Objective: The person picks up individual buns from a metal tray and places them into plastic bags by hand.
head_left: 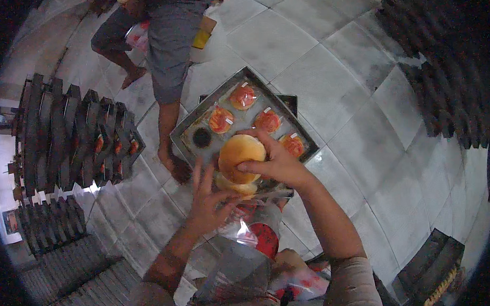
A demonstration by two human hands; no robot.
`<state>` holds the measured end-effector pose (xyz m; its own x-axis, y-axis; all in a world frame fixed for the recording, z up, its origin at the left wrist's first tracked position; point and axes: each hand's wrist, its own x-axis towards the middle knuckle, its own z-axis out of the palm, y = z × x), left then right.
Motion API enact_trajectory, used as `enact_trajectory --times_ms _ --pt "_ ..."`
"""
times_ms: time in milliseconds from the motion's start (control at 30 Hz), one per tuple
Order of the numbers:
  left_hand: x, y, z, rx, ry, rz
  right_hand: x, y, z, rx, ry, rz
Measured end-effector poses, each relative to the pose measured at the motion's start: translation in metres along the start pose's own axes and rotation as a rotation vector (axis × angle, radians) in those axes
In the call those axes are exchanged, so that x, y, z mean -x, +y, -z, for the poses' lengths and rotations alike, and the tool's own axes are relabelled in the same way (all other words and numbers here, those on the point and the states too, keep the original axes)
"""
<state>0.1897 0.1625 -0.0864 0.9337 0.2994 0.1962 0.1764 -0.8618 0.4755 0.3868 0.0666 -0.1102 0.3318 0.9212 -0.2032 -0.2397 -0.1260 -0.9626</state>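
My right hand [275, 160] grips a round golden bun [238, 154] above a square metal baking tray [306, 149], thumb across its top. My left hand [210, 207] has its fingers spread at the tray's near side. Its thumb is close to a paler bun [237, 187] under the held one; whether they touch is unclear. In the tray lie several round buns with red-orange topping [243, 97], in clear wrappers with small white strips. A dark round patch [201, 137] shows in the tray's left corner. Clear plastic with red print [247, 233] is below my hands.
A co-worker's leg [168, 125] stands left of the tray on the tiled floor [353, 116]. Stacked dark trays [77, 141] rise at the left, some holding buns. More dark stacks [437, 79] stand at the upper right, with a dark tray [429, 263] at the lower right.
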Motion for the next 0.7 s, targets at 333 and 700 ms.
enact_trajectory --times_ms 333,700 --pt "0.024 -0.035 -0.041 0.764 -0.259 0.693 0.074 0.027 0.02 -0.889 0.741 0.11" --pt "0.07 -0.084 -0.03 0.282 0.017 0.525 0.325 0.038 -0.023 -0.686 0.956 0.074"
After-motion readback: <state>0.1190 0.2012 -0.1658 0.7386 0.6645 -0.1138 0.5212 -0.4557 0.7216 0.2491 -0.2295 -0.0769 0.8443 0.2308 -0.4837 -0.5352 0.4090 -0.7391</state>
